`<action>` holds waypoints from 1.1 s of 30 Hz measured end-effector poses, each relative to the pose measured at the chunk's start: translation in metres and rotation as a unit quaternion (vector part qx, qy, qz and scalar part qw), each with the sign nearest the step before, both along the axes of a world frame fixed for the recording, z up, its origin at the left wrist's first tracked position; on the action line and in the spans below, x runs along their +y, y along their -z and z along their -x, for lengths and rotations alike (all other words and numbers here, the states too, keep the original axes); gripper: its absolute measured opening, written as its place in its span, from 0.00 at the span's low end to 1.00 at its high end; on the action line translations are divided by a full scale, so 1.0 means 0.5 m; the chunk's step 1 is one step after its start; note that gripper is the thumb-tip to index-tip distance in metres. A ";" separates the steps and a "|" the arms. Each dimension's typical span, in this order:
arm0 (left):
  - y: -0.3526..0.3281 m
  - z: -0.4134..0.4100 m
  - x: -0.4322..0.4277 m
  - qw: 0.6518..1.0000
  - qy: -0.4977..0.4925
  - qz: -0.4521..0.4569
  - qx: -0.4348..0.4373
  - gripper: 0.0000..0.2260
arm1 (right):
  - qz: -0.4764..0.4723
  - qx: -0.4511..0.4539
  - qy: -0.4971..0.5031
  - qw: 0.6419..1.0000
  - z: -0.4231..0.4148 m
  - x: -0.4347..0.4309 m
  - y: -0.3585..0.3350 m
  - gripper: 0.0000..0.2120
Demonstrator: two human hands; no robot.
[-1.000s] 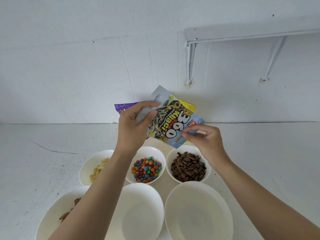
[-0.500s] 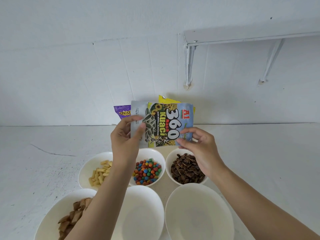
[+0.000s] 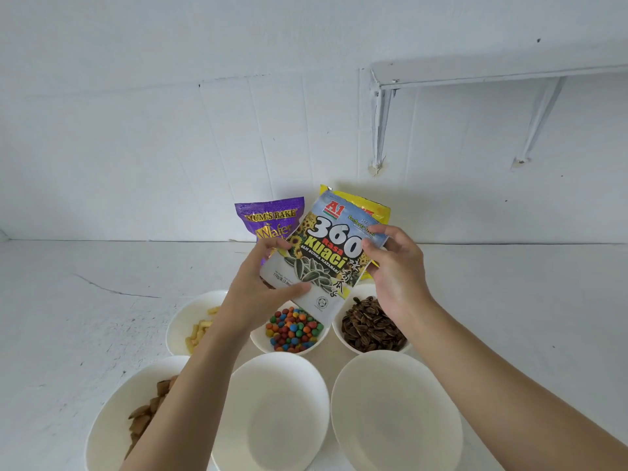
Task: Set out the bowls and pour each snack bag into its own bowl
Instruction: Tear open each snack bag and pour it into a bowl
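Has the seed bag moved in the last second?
Yes. The seed bag has turned from upside down to upright, its bottom now toward the candy bowl.

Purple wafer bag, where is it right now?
In the head view, the purple wafer bag stands at the back by the wall, just left of centre, partly behind the sunflower seed bag and the left hand.

One cam only, on the person's head, wide-angle. It faces fwd and down toward the wall (image 3: pixel 136 147), close above the table (image 3: pixel 68 334). The bowls (image 3: pixel 275 409) sit at the bottom edge, w/ the bag (image 3: pixel 323 263) near centre.
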State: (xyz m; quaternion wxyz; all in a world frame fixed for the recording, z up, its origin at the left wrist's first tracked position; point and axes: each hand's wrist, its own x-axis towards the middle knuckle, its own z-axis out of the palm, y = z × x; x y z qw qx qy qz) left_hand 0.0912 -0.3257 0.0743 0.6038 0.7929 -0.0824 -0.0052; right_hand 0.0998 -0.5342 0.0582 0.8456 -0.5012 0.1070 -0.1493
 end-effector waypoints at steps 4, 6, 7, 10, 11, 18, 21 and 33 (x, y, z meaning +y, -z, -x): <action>0.005 0.014 0.029 0.995 -0.028 -0.097 -0.006 0.13 | 0.052 -0.013 -0.010 0.999 0.000 0.024 -0.015 0.13; -0.003 0.020 0.047 0.989 -0.050 -0.137 -0.023 0.04 | 0.090 -0.023 -0.024 0.995 0.003 0.041 -0.028 0.13; -0.007 0.025 0.060 0.987 -0.060 -0.147 -0.027 0.02 | 0.105 -0.029 -0.035 0.993 0.003 0.053 -0.036 0.14; -0.015 0.046 0.104 0.981 -0.084 -0.170 -0.038 0.03 | 0.150 -0.043 -0.064 0.986 0.010 0.098 -0.056 0.15; -0.018 0.056 0.121 0.980 -0.095 -0.169 -0.039 0.03 | 0.162 -0.045 -0.076 0.983 0.012 0.117 -0.061 0.15; -0.062 0.161 0.283 0.969 -0.194 -0.138 -0.069 0.02 | 0.243 -0.124 -0.186 0.944 0.048 0.314 -0.104 0.14; -0.080 0.222 0.367 0.964 -0.246 -0.089 -0.049 0.03 | 0.249 -0.160 -0.242 0.924 0.071 0.416 -0.117 0.14; -0.079 0.590 0.723 0.909 -0.415 -0.011 -0.039 0.08 | 0.225 -0.206 -0.390 0.869 0.314 0.892 -0.076 0.12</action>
